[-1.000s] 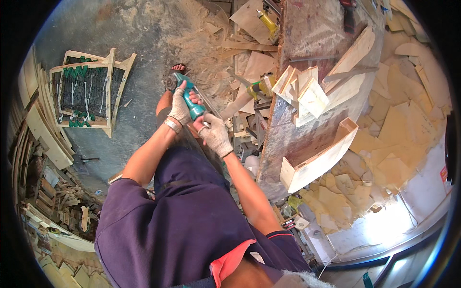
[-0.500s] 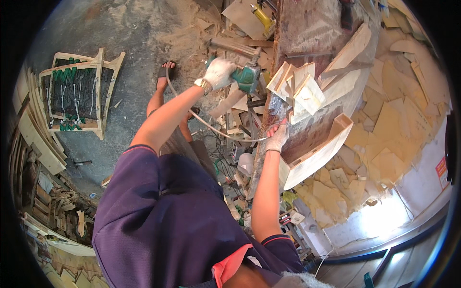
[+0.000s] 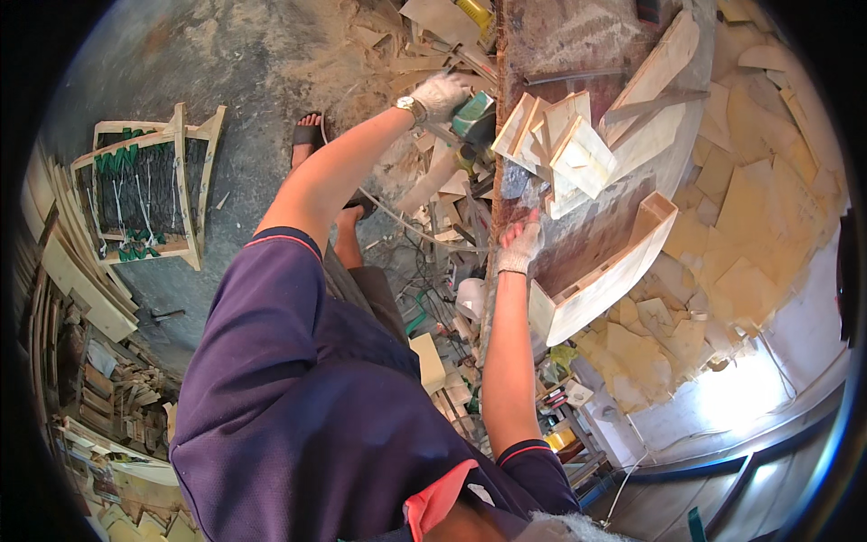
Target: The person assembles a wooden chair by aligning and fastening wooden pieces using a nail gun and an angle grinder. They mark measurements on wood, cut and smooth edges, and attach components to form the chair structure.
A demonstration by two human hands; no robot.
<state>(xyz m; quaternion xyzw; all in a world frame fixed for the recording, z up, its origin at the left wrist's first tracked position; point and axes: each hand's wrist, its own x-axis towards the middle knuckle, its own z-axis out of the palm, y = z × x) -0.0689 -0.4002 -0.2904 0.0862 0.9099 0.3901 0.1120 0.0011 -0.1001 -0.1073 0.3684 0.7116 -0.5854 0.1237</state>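
My left hand (image 3: 440, 95), in a whitish glove with a watch at the wrist, is closed around a green nail gun (image 3: 474, 117). The tool hangs beside the left edge of the workbench (image 3: 578, 262), partly hidden by the hand. My right hand (image 3: 522, 242), also gloved with bare fingertips, rests at the bench edge, its fingers curled and thumb raised; what they hold, if anything, is hidden. A thin hose (image 3: 406, 228) runs up close to it. Ahead of that hand lies a cluster of joined pale wood pieces (image 3: 578, 158). Right of it stands a curved wooden frame (image 3: 605, 280).
A long board (image 3: 664, 68) lies farther up the bench. Wood scraps and sawdust cover the floor left of the bench. Plywood offcuts (image 3: 731, 226) are heaped on the right. A webbed wooden frame (image 3: 149, 185) sits on the left floor, near stacked curved strips (image 3: 86, 271).
My left hand has carried the nail gun forward and to the right, nearer the bench edge. My right hand stays at the edge, its thumb now raised. The whole view has shifted slightly.
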